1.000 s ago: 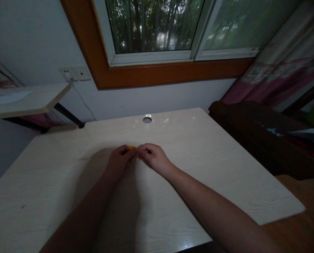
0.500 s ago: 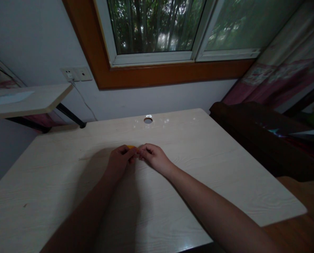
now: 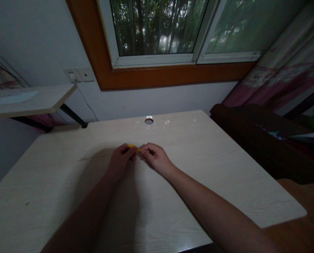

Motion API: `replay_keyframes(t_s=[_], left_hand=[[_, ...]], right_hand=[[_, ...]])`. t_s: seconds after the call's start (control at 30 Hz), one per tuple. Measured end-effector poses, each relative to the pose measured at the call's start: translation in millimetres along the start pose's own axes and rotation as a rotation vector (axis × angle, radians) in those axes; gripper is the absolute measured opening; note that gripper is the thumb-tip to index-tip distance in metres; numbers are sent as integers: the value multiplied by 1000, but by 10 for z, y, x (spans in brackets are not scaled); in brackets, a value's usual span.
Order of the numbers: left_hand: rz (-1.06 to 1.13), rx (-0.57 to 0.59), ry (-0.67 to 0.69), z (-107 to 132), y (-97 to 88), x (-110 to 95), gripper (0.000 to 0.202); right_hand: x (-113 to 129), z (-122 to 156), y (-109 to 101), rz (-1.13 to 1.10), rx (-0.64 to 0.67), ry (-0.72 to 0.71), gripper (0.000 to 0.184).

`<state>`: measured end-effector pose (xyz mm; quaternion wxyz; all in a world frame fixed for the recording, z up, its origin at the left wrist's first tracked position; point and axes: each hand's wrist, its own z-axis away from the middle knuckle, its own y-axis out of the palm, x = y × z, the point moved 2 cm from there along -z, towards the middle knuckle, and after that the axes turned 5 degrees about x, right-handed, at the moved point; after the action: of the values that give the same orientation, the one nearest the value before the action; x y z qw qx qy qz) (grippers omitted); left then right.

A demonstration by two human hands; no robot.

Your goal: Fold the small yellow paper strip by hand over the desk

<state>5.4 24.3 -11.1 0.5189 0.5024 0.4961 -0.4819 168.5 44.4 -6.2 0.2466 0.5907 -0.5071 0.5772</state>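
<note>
Between my two hands is a small yellow piece (image 3: 131,146), thin and narrowing toward the right; its kind is too small to make out. My left hand (image 3: 122,156) is closed on it, thumb in front and fingers behind, hiding most of its length. With thumb and fingertips, my right hand (image 3: 154,154) pinches its right end. Both hands are held low over the pale wood-grain table (image 3: 199,168), near its middle.
A round cable hole (image 3: 149,121) lies by the table's back edge. At the left, a raised shelf (image 3: 46,100) on black legs bears a paper sheet. Behind are a wall socket (image 3: 79,75) with a plugged-in cord and a window; dark furniture (image 3: 241,130) stands right.
My hands have drawn slightly apart, and more of the yellow piece shows between the fingertips. The whole view has shifted a little.
</note>
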Motion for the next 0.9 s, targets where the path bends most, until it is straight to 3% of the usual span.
replay_keyframes(t_s=[0.23,0.67,0.9], left_hand=[[-28,61,11,-1,1,2,20],[-59,99,25,11,-18,25,20],[47,100,-13,53,4,-3,18]], right_hand=[[-67,-4,-12,-67,-22,35,21],[-57,8,7,-57,79,42,19],[-27,16,23,-125,111,25,21]])
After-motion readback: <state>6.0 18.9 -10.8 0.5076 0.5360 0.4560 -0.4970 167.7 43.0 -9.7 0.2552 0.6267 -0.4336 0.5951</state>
